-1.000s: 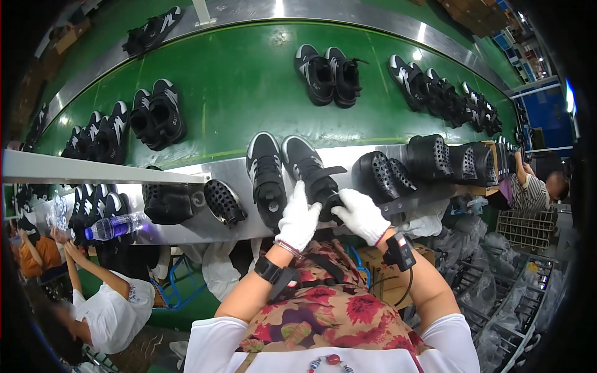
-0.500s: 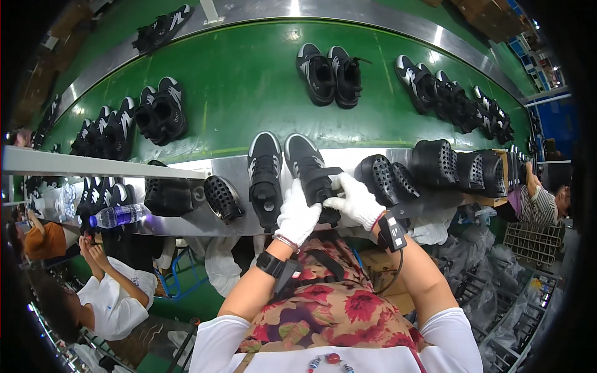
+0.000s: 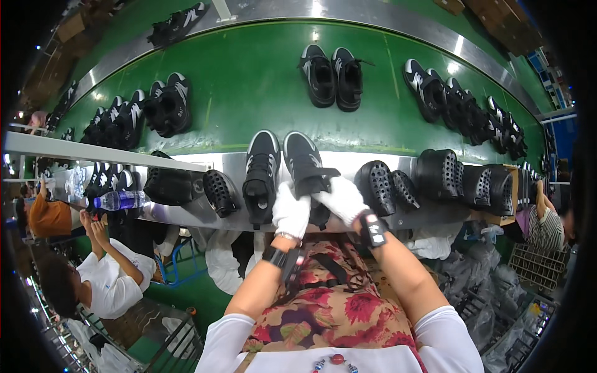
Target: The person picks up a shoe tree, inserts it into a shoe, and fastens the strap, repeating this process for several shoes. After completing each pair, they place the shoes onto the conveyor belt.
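Note:
Two black sneakers with silver-grey toes stand side by side on the metal ledge in front of me, toes pointing away. My left hand, in a white glove, grips the side and heel end of the right sneaker. My right hand, also gloved, holds the end of that sneaker's wide black strap with bent fingers. The heel of this shoe is mostly hidden by the gloves. Just left of my left hand, the other sneaker stands untouched with its strap lying across it.
Black perforated shoe forms line the ledge on the right; another form is on the left. A water bottle lies beyond it. More sneakers sit on the green conveyor. A white bar crosses at left; a co-worker sits there.
My right hand has turned and drawn in toward the shoe, and the strap now lies lower across it. My left hand stays at the same sneaker. The whole view has shifted slightly.

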`<state>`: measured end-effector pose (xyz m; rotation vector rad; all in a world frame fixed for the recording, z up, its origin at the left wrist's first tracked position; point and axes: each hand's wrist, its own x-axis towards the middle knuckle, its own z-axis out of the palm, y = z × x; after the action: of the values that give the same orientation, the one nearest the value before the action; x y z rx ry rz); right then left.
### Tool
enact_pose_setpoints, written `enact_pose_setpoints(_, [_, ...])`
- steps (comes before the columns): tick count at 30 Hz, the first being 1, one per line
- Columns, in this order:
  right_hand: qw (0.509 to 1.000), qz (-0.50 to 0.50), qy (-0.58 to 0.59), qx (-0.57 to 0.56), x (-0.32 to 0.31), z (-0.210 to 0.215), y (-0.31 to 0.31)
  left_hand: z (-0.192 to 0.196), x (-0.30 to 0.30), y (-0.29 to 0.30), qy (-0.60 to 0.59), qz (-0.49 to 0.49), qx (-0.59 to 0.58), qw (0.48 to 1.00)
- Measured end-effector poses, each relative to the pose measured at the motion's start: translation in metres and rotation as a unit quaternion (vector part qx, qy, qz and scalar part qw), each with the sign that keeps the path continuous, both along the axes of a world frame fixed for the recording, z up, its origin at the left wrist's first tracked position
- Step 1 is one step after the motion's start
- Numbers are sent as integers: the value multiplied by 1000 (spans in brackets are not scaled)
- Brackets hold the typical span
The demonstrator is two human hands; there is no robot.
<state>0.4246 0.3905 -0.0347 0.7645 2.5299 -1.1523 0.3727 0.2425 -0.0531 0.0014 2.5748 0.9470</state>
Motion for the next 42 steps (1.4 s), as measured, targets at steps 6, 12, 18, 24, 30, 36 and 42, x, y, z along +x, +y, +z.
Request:
enact_pose_setpoints(6, [820,-233,135,-504,-3,3,19,3,10,-4,335,-176,23,926])
enact_pose_setpoints(12, [780,-301,89,-542,-22,-15,26,-7,5,-5,379,-170,36,909])
enact_pose_setpoints(18, [790,-301,98,-525,-21,-11,24,-15,4,-5,392,-180,58,900])
enact_pose_setpoints(24, [842,-325,91,-422,16,-24,11,-19,2,-5,355,-112,100,923])
enact_pose_setpoints(30, [938,-254,49,-233,11,-49,-5,-14,4,1,310,-113,98,939])
enact_pose_setpoints(36, [995,-75,72,-5,42,-15,0,41,18,-56,359,-185,55,913])
enact_pose_setpoints(42, [997,44,64,10,28,-3,-14,61,9,-65,252,-364,-116,889])
